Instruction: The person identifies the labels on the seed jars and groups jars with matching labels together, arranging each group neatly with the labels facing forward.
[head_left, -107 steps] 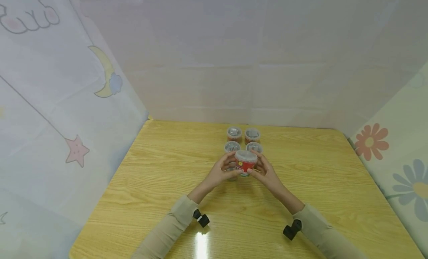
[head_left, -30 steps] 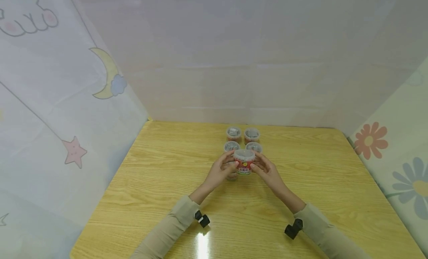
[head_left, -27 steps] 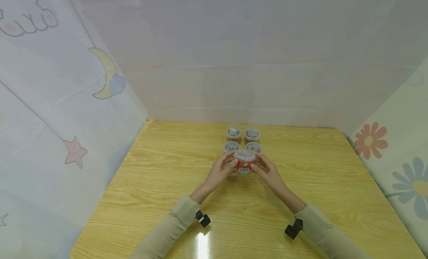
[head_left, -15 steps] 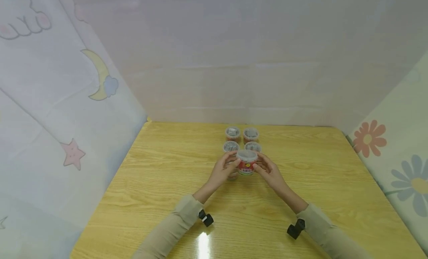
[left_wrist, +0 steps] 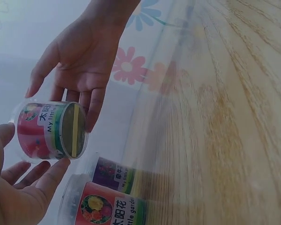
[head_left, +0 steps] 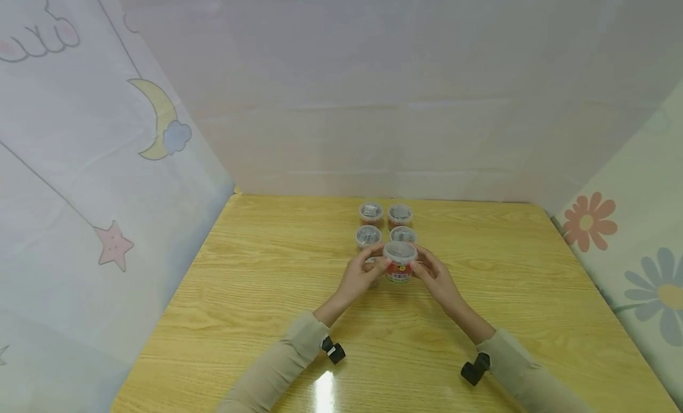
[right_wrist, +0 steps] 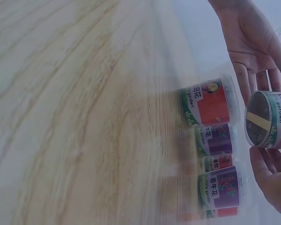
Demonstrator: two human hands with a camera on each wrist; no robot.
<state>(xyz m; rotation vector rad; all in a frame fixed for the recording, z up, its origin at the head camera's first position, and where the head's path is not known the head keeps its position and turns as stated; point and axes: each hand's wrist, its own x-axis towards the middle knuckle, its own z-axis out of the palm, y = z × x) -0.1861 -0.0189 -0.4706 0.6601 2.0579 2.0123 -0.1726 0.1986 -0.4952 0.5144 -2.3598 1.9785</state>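
Both hands hold up one clear plastic tub (head_left: 400,271) with a whitish lid and a red flower label, "My little garden". The left hand (head_left: 360,277) grips its left side with thumb in front and fingers behind. On the opposite side the right hand (head_left: 437,279) grips it the same way. In the left wrist view the lifted tub (left_wrist: 42,131) shows its base, crossed by a pale yellow strip. Behind it stand several similar tubs, among them a back left tub (head_left: 370,213) and a front right tub (head_left: 402,235). Another tub (head_left: 372,281) is mostly hidden by the left hand.
The wooden table (head_left: 256,282) extends on both sides of the tubs. A pale sheet wall (head_left: 347,134) closes off its back edge, with patterned sheets on the left and right. The right wrist view shows a purple-labelled tub (right_wrist: 220,187) among those standing.
Over the last second the held tub and both hands have shifted slightly right and toward the person. Since the oldest frame the tub has been turned, bringing its label's lettering to the front.
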